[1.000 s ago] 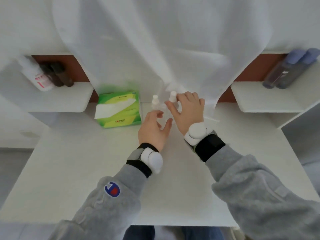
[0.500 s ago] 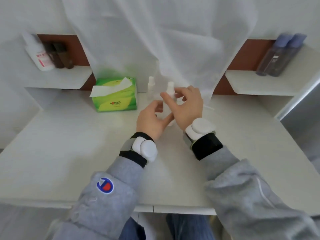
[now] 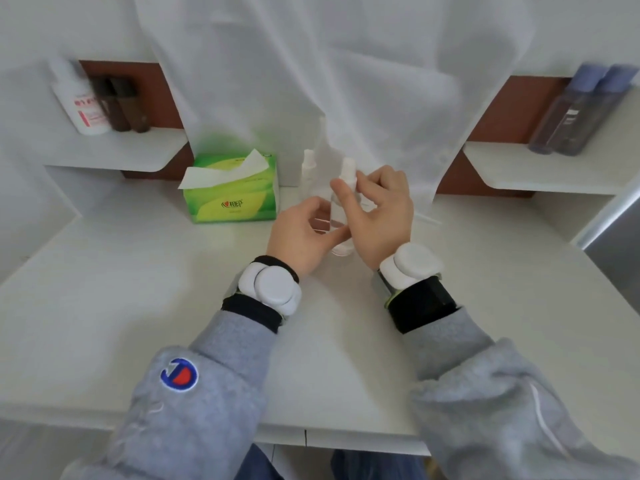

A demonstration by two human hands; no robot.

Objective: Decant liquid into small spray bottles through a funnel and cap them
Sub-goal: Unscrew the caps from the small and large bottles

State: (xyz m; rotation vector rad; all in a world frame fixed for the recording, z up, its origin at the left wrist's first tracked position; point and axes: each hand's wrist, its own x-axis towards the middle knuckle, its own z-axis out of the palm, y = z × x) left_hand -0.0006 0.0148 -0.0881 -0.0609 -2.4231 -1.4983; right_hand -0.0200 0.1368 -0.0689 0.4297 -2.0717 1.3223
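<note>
A small clear spray bottle (image 3: pixel 341 216) with a white spray cap (image 3: pixel 347 169) stands upright on the white table (image 3: pixel 138 289), between my two hands. My left hand (image 3: pixel 304 233) curls round its lower body from the left. My right hand (image 3: pixel 377 209) pinches the bottle's neck just under the cap, thumb in front, fingers behind. A second small capped spray bottle (image 3: pixel 308 171) stands behind and to the left, untouched. A taller clear bottle (image 3: pixel 323 147) is faintly visible behind them against the white cloth. No funnel shows.
A green tissue box (image 3: pixel 232 192) sits left of the bottles. A white cloth (image 3: pixel 311 64) hangs at the back. The left shelf (image 3: pixel 114 150) holds a white bottle and two brown ones; the right shelf (image 3: pixel 540 168) holds two dark bottles with blue caps.
The view has tilted up a little. Both hands stay on the near spray bottle, which has come slightly nearer, with the right thumb now lying across its neck.
</note>
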